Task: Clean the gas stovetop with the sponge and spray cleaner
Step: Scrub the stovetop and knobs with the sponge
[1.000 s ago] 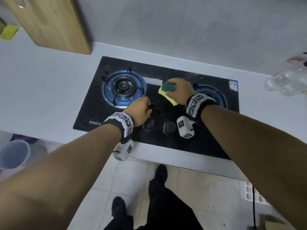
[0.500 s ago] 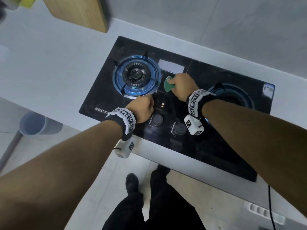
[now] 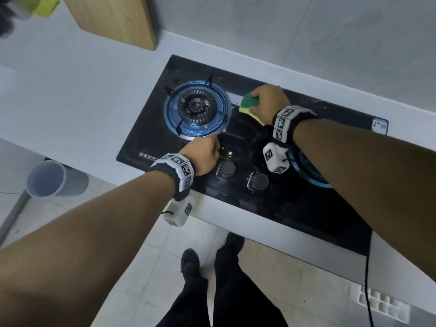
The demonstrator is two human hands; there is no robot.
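A black glass gas stovetop (image 3: 278, 204) is set into the white counter. My right hand (image 3: 269, 102) presses a green and yellow sponge (image 3: 248, 105) onto the glass between the two burners, near the back. The left burner (image 3: 197, 109) has a blue ring and a black grate. The right burner (image 3: 306, 171) is mostly hidden under my right forearm. My left hand (image 3: 203, 155) rests as a closed fist on the glass in front of the left burner, beside the left knob (image 3: 226, 168). No spray cleaner is in view.
A second knob (image 3: 259, 181) sits right of the first. A wooden board (image 3: 118, 17) leans at the back left, with a yellow sponge (image 3: 46, 3) beyond it. A grey bin (image 3: 50, 179) stands on the floor at left. A black cable (image 3: 368, 289) hangs at right.
My right hand has moved the sponge to the right and toward the back of the glass. The view has tilted. My left fist has stayed in place.
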